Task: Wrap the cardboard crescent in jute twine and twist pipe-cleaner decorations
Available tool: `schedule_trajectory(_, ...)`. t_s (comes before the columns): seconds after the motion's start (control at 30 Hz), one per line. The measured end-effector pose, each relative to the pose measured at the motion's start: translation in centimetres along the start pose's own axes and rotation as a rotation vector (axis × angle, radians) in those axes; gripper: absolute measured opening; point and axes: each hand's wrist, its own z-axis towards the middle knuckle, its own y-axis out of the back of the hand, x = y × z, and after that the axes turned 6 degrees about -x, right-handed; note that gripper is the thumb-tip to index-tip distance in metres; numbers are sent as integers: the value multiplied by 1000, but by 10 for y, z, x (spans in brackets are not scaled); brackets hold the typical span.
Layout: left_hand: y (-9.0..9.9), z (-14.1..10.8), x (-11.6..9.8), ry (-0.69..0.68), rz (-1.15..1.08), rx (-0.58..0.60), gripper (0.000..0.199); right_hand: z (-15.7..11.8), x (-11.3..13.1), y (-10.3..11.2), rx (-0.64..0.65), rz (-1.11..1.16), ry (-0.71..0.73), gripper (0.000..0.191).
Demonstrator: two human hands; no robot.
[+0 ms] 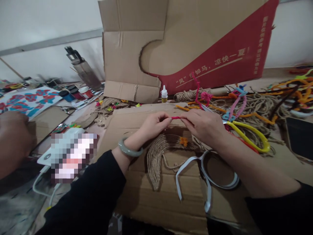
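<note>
A short red pipe cleaner (176,117) is stretched between my two hands. My left hand (156,124), with a pale bangle on its wrist, pinches one end between thumb and fingers. The other end is pinched in my right hand (201,125). Below them, a curved band of glued twine rows (156,156) lies on a cardboard sheet (139,199), with a small orange flower (183,141) on its upper part. A roll of white tape (236,182), its loose ends trailing, sits beside the twine. Yellow-handled scissors (265,147) lie by my right wrist.
A big cardboard piece (132,58) stands upright behind. A small glue bottle (164,94) is before it. Coloured pipe cleaners and twine (259,106) heap up at right. At left are a white power strip (61,145), paint jars (67,95), a water bottle (85,70) and another person's hand (13,140).
</note>
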Motion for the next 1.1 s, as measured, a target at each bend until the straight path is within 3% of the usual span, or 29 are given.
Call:
schedule_trajectory(0.23,-4,7,20,103,-134,81,23,-4,-2,-7,105,27,-23,23)
schedule_trajectory(0.57,-4,5,14,171,-215,33,15,-6,-3,-10,181,72,-77,23)
schedule_trajectory(1.1,-1,4,21,51,-140,45,14,-6,-5,-9,217,61,-122,19)
